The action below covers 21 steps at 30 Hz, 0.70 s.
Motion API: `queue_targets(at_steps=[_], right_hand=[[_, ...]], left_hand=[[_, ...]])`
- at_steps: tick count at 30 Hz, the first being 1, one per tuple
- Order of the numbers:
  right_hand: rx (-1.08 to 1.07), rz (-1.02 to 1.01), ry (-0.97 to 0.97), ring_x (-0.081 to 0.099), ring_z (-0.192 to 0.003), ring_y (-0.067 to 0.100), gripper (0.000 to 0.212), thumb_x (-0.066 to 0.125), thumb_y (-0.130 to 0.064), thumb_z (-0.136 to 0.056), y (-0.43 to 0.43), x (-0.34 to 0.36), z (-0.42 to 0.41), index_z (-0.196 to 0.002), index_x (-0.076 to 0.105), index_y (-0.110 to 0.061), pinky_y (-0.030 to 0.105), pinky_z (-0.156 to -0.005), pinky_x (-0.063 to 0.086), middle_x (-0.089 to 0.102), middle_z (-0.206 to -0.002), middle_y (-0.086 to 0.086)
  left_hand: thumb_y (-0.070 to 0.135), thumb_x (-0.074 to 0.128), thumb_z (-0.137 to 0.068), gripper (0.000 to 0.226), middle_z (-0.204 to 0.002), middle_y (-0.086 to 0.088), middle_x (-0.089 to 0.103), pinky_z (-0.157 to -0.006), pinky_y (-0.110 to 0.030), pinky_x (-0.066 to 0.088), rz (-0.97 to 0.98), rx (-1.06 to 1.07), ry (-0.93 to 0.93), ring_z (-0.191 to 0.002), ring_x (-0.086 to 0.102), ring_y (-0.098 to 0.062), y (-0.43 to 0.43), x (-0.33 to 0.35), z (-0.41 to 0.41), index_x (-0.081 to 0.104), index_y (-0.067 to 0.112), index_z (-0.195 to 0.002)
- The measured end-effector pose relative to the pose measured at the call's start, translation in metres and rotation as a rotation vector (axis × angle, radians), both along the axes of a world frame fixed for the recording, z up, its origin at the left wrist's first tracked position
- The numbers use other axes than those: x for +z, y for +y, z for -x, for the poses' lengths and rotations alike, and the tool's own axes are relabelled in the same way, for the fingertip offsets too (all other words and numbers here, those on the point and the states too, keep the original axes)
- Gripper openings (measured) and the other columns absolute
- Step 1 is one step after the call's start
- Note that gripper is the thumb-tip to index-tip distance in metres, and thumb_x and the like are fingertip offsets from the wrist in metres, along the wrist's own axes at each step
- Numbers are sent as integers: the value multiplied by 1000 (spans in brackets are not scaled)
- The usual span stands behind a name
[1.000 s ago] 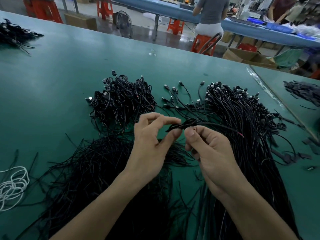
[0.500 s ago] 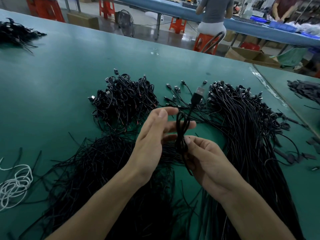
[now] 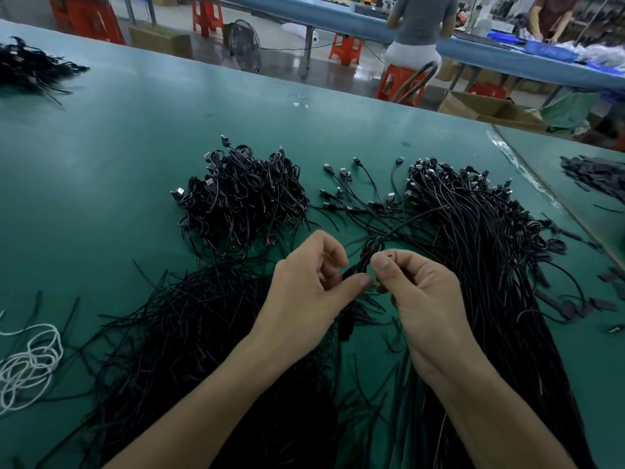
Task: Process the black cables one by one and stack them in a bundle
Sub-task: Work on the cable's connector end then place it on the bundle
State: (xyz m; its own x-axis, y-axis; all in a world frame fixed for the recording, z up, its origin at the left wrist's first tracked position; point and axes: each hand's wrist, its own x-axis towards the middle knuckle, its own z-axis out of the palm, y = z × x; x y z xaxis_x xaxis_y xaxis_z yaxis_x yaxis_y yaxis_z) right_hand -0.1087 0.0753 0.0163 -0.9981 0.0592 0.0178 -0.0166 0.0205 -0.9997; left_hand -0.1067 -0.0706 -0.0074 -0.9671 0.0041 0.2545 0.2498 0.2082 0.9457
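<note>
On the green desk, a finished pile of coiled cables is seen left of centre. The folded black cable, held upright half a second ago, has been lowered and bunched tighter, so its winding is judged nearly done. It is pinched by the curled left hand and right hand. Uncoiled cables lie to the right. No writing can be read.

Both our bare forearms angle inward toward the folded black cable — our left hand pinches it from its left side with thumb and curled fingers, our right hand from its right, fingers curled.
</note>
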Motion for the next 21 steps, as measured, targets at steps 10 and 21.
queue_targets(at_steps=[10,21], right_hand=[[199,46,-47,69,-81,12,20,68,-34,-80,-9,-7,-8,-81,76,-15,23,-78,54,75,-85,4],[325,323,-419,45,-57,6,20,68,-30,-75,10,-20,-3,-80,76,-12,17,-48,36,56,-70,1]], left_hand=[[21,41,-91,36,-104,-7,76,-92,-39,55,-541,-124,-322,-102,70,-23,-4,12,4,75,12,-101],[16,76,-87,20,-103,2,75,-88,-46,57,-49,-273,15,-95,71,-24,-14,12,2,63,28,-97]])
